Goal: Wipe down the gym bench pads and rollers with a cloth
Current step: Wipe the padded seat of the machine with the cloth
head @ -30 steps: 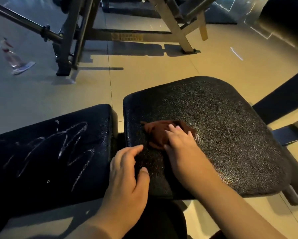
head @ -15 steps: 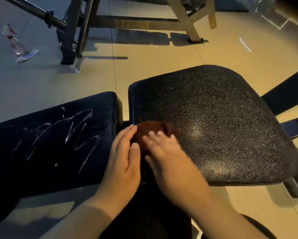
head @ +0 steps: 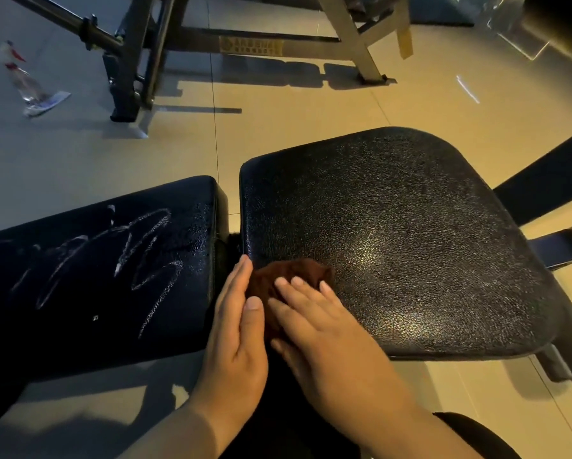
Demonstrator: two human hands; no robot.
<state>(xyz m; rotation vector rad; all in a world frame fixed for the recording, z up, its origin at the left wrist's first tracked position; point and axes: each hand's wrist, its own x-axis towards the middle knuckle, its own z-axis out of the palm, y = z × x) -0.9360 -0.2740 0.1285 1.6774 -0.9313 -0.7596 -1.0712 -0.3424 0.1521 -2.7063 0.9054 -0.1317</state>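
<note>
A black textured seat pad (head: 410, 233) fills the right of the head view. A second black pad (head: 89, 273) lies to its left, streaked with white foam lines. A dark brown cloth (head: 287, 273) lies bunched on the seat pad's near left corner. My right hand (head: 314, 319) presses flat on the cloth, fingers spread over it. My left hand (head: 238, 326) rests on its edge in the gap between the two pads, fingers straight, touching the cloth's left side.
A spray bottle (head: 23, 81) stands on the tiled floor at far left. A metal rack frame (head: 135, 61) with a bar stands behind the pads. A dark bench frame arm (head: 549, 180) extends to the right of the seat pad.
My right hand has slid the cloth from the pad's middle toward its near left corner. My left hand has moved up against the cloth's left side.
</note>
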